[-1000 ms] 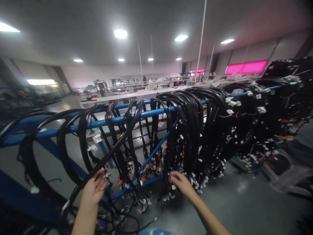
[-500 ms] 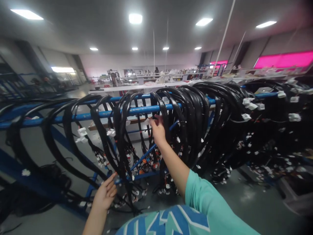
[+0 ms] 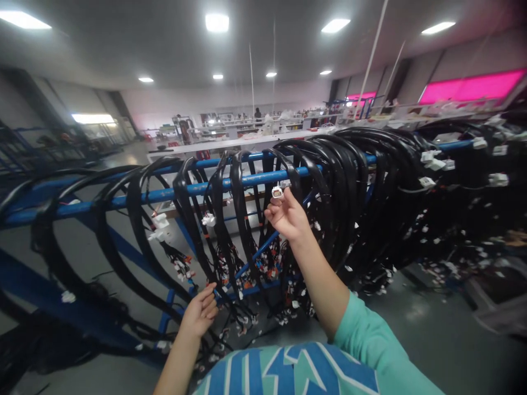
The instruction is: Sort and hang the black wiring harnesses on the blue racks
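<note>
Black-sheathed wire harnesses hang in a row over two blue rails, loose white connectors at their lower ends. My right hand is closed, palm up, just below the front rail. Between its thumb and fingers is a white plug connector, its open face turned toward me. My left hand is lower and to the left, fingers curled, fingertips pinched beside a hanging harness; whatever they hold, if anything, is too small to make out. A white connector hangs on a harness between the hands.
Densely packed harnesses fill the rack's right side. A blue diagonal brace crosses behind the hanging wires. Beyond the rack stands a long white worktable. Dark bundled material lies at lower left, and a grey bin at right.
My right hand has turned palm up, bringing the connector's face into view. The view has shifted, so the rack and my left hand appear further right; the left fingers remain pinched.
</note>
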Tool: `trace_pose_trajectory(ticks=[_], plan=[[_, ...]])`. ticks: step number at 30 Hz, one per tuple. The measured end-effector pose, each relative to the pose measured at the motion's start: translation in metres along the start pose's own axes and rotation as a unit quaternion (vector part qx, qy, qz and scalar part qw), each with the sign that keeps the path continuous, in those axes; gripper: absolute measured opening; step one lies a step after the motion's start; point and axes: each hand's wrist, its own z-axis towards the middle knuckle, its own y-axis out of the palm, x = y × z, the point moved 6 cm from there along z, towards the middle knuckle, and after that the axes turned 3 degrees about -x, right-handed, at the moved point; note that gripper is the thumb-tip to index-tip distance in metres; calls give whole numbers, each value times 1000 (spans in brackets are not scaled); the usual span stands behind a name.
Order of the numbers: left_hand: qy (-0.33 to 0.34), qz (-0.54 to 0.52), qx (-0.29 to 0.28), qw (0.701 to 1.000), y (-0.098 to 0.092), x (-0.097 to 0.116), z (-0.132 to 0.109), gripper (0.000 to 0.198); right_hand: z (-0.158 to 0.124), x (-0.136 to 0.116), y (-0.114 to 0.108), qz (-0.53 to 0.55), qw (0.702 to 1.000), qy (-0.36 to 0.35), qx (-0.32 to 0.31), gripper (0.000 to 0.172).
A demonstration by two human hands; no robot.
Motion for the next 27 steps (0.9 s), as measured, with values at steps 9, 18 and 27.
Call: trace_pose_trajectory(ticks=[9, 18, 27], plan=[[-35, 32, -18, 999, 3, -7, 6, 26, -10, 2, -19, -356, 919, -158, 66, 30], [-41, 64, -1, 997, 0, -13, 11, 21, -71, -36, -48, -636, 632, -380, 228, 37], [-41, 65, 10, 997, -5, -17, 7, 9, -33, 26, -8, -638, 744, -192, 44, 24]])
